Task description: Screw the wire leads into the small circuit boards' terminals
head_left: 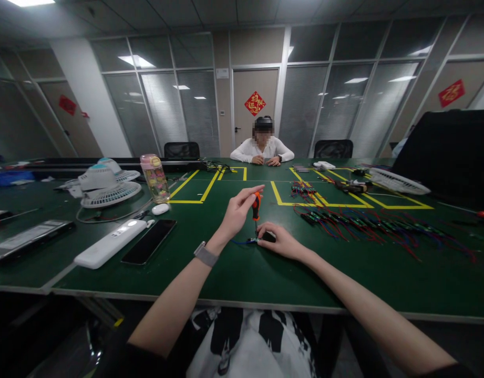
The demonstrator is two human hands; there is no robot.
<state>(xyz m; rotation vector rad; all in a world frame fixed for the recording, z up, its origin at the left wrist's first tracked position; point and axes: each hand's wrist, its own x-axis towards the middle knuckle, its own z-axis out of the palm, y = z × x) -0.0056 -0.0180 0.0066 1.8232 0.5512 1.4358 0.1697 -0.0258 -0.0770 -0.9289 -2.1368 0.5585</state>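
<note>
An orange and black screwdriver (256, 211) stands nearly upright, its shaft pointing down. My left hand (237, 211), with a watch on the wrist, is closed around its handle, the fingers fairly straight. Below the tip lies a small wired part (253, 241), which looks like a circuit board, with a blue wire running left. My right hand (284, 243) rests on the table, its thumb and bent fingers pinching the right end of this part by the screwdriver's tip. Whether the tip touches the part is too small to tell.
Several wired green boards (368, 223) lie right on the green table (305, 283). Left are a black phone (150, 241), a white power strip (111, 244), a white case (160, 209), a bottle (154, 178) and fans (107, 189). A person (263, 147) sits opposite.
</note>
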